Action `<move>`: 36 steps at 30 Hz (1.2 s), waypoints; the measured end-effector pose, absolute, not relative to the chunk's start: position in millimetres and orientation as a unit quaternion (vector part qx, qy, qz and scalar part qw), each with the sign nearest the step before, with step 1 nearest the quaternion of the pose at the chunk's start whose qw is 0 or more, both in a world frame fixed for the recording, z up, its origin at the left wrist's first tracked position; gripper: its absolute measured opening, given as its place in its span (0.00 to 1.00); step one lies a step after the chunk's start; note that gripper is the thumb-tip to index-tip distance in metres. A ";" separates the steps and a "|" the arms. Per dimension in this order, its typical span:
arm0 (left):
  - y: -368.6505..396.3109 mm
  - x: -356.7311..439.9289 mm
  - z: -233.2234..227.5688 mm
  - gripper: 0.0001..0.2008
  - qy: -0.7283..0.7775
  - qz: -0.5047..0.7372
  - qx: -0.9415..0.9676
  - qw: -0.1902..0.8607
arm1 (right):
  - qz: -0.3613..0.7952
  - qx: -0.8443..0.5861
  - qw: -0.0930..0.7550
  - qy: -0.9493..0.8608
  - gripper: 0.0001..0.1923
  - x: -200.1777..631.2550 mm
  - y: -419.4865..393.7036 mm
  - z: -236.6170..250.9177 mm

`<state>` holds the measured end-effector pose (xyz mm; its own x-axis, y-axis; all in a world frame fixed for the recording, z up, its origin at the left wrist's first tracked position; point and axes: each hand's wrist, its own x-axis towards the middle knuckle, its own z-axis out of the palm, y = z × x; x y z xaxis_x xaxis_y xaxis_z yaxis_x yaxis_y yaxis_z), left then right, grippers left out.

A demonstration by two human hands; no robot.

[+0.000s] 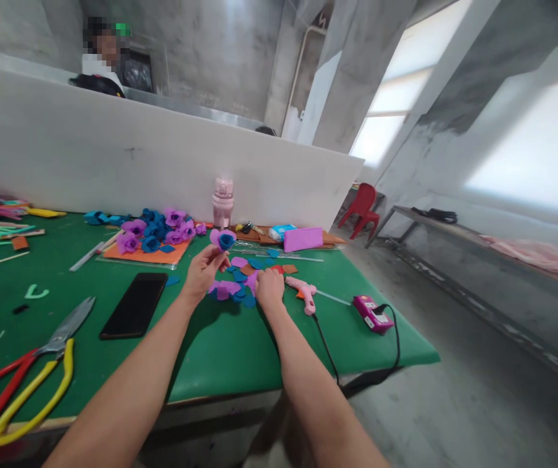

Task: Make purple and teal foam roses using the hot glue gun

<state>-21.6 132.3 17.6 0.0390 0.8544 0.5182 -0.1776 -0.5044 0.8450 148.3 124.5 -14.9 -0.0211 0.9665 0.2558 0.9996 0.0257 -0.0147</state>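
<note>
One green-covered table (230, 367) carries everything I follow over the head feed. A cluster of purple and blue artificial flowers (156, 231) lies toward its far edge, on and around an orange sheet (155, 257). Pink bottle (223, 205): upright at the far edge.

Hands: apart. Left hand (203, 270) raised, thumb and fingers pinching the worked flower. Right hand (270, 287) low, fingertips among the petals; whether they grip one, I cannot tell. Pink glue gun (304, 294) lies just beside it, toward the table's right edge; magenta power block (372, 314) beyond, nearer that edge.

Worked flower (223, 240): above the table, in the left hand, blue center, purple outer petals. My estimate: very light, soft, little slip, easily creased. I would hold it low at the base, lightly, outer petals free.

Loose petals (230, 290): thin, probably limp; paper or foam, undetermined. I would take each by its rim.

Markings: pale patches on the power block, too small for me to read; no brand legible on the bottle.
</note>
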 end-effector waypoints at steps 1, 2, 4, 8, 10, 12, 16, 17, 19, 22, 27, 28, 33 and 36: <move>132.9 -22.1 17.2 0.09 0.283 0.635 0.592 0.408 | -0.094 -0.682 0.097 -0.719 0.13 147.0 123.7 -14.9; 133.5 -22.7 16.7 0.09 0.282 0.637 0.590 0.408 | -0.103 -0.669 0.096 -0.730 0.13 145.3 123.1 -15.2; 134.4 -23.3 15.4 0.09 0.283 0.637 0.588 0.410 | -0.111 -0.638 0.087 -0.757 0.14 141.2 122.7 -15.7; 134.5 -22.3 12.3 0.09 0.285 0.625 0.593 0.419 | -0.090 -0.600 0.073 -0.791 0.14 137.5 127.4 -14.2; 133.9 -21.5 11.7 0.10 0.280 0.619 0.589 0.436 | -0.076 -0.593 0.072 -0.798 0.13 140.2 131.9 -11.4; 133.3 -21.1 12.3 0.11 0.272 0.619 0.573 0.463 | -0.063 -0.598 0.076 -0.796 0.12 146.1 136.4 -7.7; 132.0 -21.6 14.7 0.12 0.266 0.620 0.543 0.500 | -0.033 -0.636 0.109 -0.763 0.09 162.1 139.1 1.4; 131.7 -21.3 14.9 0.11 0.270 0.619 0.542 0.500 | -0.023 -0.644 0.123 -0.755 0.09 165.7 137.8 3.7; 131.0 -19.6 14.4 0.11 0.286 0.608 0.549 0.497 | 0.000 -0.650 0.152 -0.744 0.08 171.0 133.5 7.8; 130.2 -14.5 12.0 0.11 0.328 0.574 0.568 0.491 | 0.033 -0.645 0.189 -0.740 0.07 173.4 125.2 11.7; 130.8 -9.0 6.4 0.13 0.370 0.545 0.592 0.464 | 0.050 -0.657 0.218 -0.720 0.07 169.5 117.3 12.1; 131.2 -8.9 5.3 0.13 0.382 0.538 0.599 0.453 | 0.048 -0.661 0.220 -0.715 0.07 168.4 116.5 12.3; 132.4 -8.9 0.1 0.13 0.427 0.498 0.642 0.397 | 0.038 -0.665 0.238 -0.707 0.08 160.5 107.7 18.4; 132.7 -6.8 -3.4 0.13 0.459 0.452 0.672 0.365 | 0.033 -0.658 0.254 -0.708 0.09 152.8 99.2 23.8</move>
